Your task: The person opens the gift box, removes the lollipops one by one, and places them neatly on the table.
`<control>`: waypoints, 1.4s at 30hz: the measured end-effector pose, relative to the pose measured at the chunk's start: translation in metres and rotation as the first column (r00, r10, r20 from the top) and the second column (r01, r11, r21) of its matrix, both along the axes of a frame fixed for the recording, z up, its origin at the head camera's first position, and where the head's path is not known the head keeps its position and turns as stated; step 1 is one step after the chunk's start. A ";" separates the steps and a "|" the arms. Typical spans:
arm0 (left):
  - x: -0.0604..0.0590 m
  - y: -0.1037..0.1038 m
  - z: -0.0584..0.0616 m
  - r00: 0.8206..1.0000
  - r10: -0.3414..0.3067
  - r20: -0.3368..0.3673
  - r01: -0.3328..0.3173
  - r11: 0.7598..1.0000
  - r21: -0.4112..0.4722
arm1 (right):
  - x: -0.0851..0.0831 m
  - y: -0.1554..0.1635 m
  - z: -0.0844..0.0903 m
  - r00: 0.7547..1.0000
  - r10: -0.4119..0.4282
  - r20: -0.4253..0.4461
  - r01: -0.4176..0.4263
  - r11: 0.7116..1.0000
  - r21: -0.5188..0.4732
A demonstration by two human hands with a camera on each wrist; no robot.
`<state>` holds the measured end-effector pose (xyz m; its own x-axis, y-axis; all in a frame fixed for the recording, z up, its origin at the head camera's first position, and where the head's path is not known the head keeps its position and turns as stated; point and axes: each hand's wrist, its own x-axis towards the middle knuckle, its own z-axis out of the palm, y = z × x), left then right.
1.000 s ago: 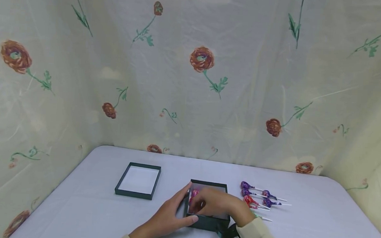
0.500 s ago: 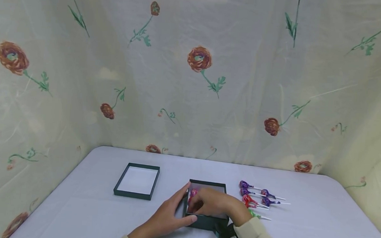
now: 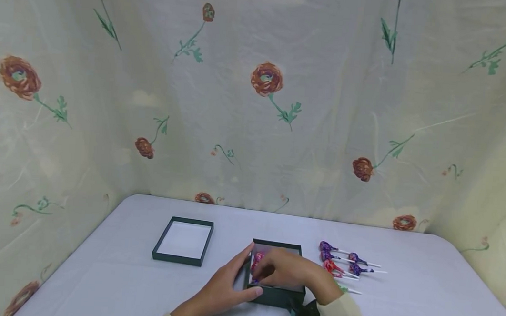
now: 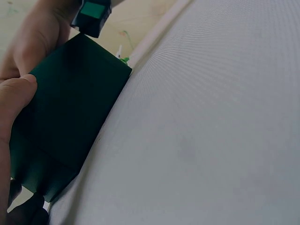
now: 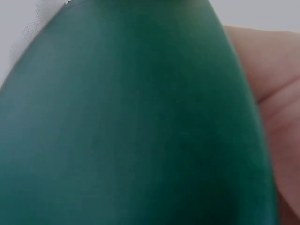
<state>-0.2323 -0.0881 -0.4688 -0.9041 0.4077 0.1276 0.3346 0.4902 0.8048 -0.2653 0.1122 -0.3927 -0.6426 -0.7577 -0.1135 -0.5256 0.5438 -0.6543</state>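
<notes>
Makeshift recording booth: floral curtain [image 3: 255, 105] (all sides) around table [image 3: 400, 290]

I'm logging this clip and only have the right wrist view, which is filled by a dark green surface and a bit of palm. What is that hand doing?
Observer: In the head view the right hand reaches into an open dark green box, over a red-wrapped lollipop; whether it grips it is hidden.
Operator: And the other hand?
Observer: The left hand rests against the box's left side, thumb on the near corner.
Operator: Anything else on the table?
Observer: More lollipops lie right of the box, and a second shallow green box part sits to its left.
</notes>
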 end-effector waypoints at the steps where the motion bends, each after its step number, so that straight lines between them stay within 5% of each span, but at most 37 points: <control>1: 0.000 0.000 0.000 1.000 -0.003 0.000 0.003 1.000 0.003 | 0.000 0.001 0.000 1.000 -0.003 -0.010 0.003 1.000 -0.002; 14: 0.000 0.000 -0.002 0.999 -0.003 -0.052 0.003 1.000 -0.002 | 0.007 0.016 0.005 0.991 -0.058 -0.120 0.045 0.993 -0.112; 28: 0.001 0.000 0.000 1.000 -0.005 -0.008 0.005 1.000 0.006 | 0.017 0.026 0.018 0.974 -0.100 -0.205 0.063 0.982 -0.181; 42: 0.003 0.002 0.002 1.000 0.011 0.018 -0.011 1.000 0.009 | 0.028 0.043 0.037 0.952 -0.217 -0.217 0.177 0.966 -0.186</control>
